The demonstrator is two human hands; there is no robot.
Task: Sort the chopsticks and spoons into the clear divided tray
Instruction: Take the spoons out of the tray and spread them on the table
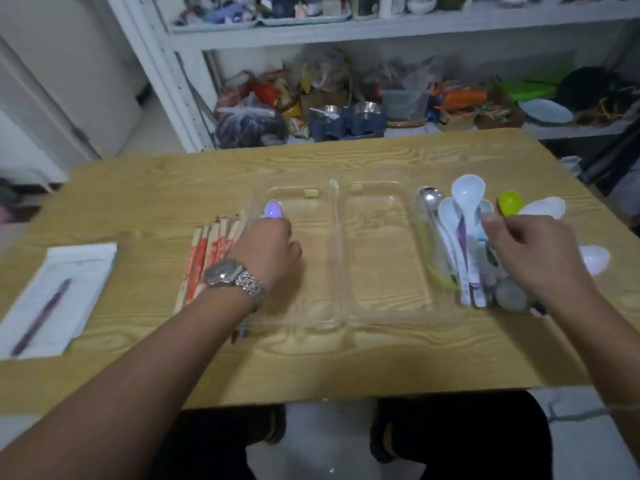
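Head view looks down on a wooden counter [138, 188] bearing a clear divided tray [337, 251]. The left hand [266, 251], with a metal wristwatch [232, 275] on its wrist, is curled over the tray's left compartment, its grip closed on a pale purple spoon [273, 209] whose bowl sticks out past the fingers. Wrapped chopsticks [207, 251] lie fanned on the counter just beside that hand. The right hand [533, 251] hovers over a pile of spoons [460, 220] right of the tray, thumb and forefinger pressed together; whether they pinch anything cannot be told. A pen [45, 313] rests on white paper [83, 271] at far left.
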